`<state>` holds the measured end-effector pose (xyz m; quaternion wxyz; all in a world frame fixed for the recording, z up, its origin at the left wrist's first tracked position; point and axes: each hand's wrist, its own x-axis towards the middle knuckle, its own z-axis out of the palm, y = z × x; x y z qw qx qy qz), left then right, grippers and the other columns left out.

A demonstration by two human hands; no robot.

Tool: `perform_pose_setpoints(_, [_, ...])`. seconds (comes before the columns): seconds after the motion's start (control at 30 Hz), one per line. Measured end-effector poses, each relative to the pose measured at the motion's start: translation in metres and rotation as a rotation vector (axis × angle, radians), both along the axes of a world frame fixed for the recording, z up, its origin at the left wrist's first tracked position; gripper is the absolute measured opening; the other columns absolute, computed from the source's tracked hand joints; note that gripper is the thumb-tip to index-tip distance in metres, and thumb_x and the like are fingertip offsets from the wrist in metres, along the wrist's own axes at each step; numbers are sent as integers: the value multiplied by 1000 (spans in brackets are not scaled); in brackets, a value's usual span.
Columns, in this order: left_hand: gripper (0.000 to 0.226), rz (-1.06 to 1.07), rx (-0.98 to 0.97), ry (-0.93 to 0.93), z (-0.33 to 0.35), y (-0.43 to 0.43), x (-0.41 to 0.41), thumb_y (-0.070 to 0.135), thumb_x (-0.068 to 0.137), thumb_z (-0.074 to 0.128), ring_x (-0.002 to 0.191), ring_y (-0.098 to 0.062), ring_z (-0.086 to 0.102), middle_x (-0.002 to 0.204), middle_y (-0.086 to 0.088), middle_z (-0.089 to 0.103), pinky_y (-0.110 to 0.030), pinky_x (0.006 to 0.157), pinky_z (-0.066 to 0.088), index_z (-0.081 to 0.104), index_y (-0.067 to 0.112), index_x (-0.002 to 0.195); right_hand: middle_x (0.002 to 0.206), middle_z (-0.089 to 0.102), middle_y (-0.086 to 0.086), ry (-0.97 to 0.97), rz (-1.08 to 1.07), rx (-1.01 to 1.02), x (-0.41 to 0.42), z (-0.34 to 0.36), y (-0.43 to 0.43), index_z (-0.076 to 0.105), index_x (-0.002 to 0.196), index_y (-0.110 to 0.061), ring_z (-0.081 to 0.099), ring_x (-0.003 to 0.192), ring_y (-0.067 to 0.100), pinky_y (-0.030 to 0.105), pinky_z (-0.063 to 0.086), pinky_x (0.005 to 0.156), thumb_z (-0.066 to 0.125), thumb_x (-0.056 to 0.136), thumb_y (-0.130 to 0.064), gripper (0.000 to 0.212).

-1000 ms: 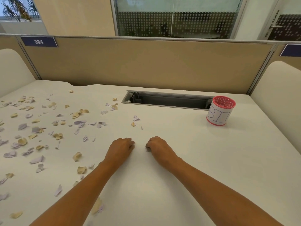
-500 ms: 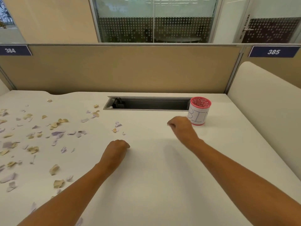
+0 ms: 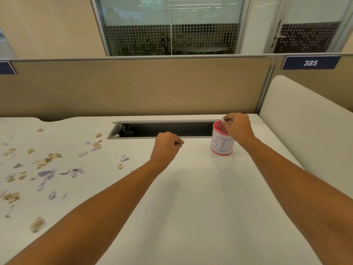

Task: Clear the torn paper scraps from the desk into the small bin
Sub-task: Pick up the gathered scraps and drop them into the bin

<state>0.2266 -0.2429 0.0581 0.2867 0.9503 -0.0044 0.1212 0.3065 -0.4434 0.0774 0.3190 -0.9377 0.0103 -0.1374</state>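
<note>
One small bin (image 3: 221,147) stands upright at centre right of the frame, mouth up and long axis vertical. It has a white wall, pink rims and hand-drawn blue letters facing me, and sits at the right end of the one cable slot (image 3: 164,130). My right grip (image 3: 237,127) pinches a pale paper scrap (image 3: 229,122) over its mouth. My left grip (image 3: 167,145) hangs curled above the tabletop (image 3: 191,207) mid-frame; whether it holds anything, I cannot tell. Lavender and tan scraps (image 3: 46,174), a few dozen and too blurred to count exactly, litter the left.
</note>
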Motion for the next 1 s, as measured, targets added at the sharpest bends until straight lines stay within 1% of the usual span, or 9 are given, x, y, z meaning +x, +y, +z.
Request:
perform_pose_setpoints(0.1, [24, -20, -70, 12, 10, -19, 19, 11, 90, 58, 96, -23, 67, 111, -12, 70, -20, 90, 45, 68, 5, 110, 127, 58, 15, 43, 29, -12, 4, -3, -2, 60, 120, -9, 53, 118, 32, 38, 45, 98, 54, 92, -19, 30])
perform_pose_setpoints(0.2, [22, -32, -203, 32, 18, -37, 36, 5, 89, 58, 99, -26, 66, 108, -16, 70, -25, 91, 48, 69, 0, 107, 130, 57, 14, 39, 33, 12, 6, -6, -5, 59, 122, -10, 52, 120, 31, 39, 42, 102, 52, 93, -18, 31])
perform_pose_setpoints(0.37, [20, -39, -429, 68, 32, -67, 63, -1, 86, 59, 98, -31, 66, 107, -21, 69, -32, 93, 53, 68, -7, 104, 117, 64, 15, -120, 24, 98, -1, -11, -12, 64, 112, -6, 58, 111, 27, 36, 46, 98, 50, 94, -16, 25])
perform_pose_setpoints(0.5, [25, -81, -474, 124, 37, -90, 82, -5, 84, 61, 103, -32, 65, 112, -23, 67, -39, 95, 52, 66, -6, 108, 107, 69, 15, -266, 15, 190, -12, -15, -16, 67, 105, -3, 62, 101, 27, 31, 49, 90, 53, 91, -9, 21])
perform_pose_setpoints(0.6, [35, -105, -452, 180, 39, -104, 92, -4, 85, 61, 110, -31, 61, 121, -21, 63, -40, 98, 50, 60, -1, 120, 103, 70, 14, -316, 5, 254, -18, -18, -19, 68, 102, -2, 64, 96, 26, 26, 48, 85, 55, 90, -7, 19])
perform_pose_setpoints(0.7, [41, -89, -523, 210, 37, -115, 96, 4, 90, 57, 122, -32, 52, 134, -19, 53, -40, 105, 43, 51, 2, 130, 102, 70, 14, -313, -33, 305, -22, -24, -23, 68, 104, -3, 64, 95, 27, 35, 54, 88, 55, 91, -8, 19])
perform_pose_setpoints(0.8, [39, -71, -605, 216, 31, -118, 93, 9, 95, 49, 124, -32, 49, 139, -17, 47, -38, 103, 44, 47, 8, 134, 105, 69, 15, -281, -56, 339, -26, -33, -23, 66, 108, -3, 64, 95, 29, 46, 55, 87, 55, 91, -9, 21])
perform_pose_setpoints(0.87, [39, -85, -625, 216, 28, -116, 89, 11, 97, 45, 125, -31, 48, 142, -16, 44, -35, 100, 44, 45, 11, 136, 108, 68, 16, -258, -70, 348, -30, -39, -19, 64, 112, -3, 64, 97, 30, 45, 54, 90, 56, 91, -11, 24])
perform_pose_setpoints(1.0, [38, -101, -670, 166, 23, -102, 76, 12, 98, 42, 127, -29, 47, 140, -14, 48, -36, 103, 42, 44, 10, 136, 113, 66, 16, -225, -58, 368, -37, -49, -6, 63, 113, -4, 65, 98, 33, 39, 54, 88, 56, 91, -14, 25])
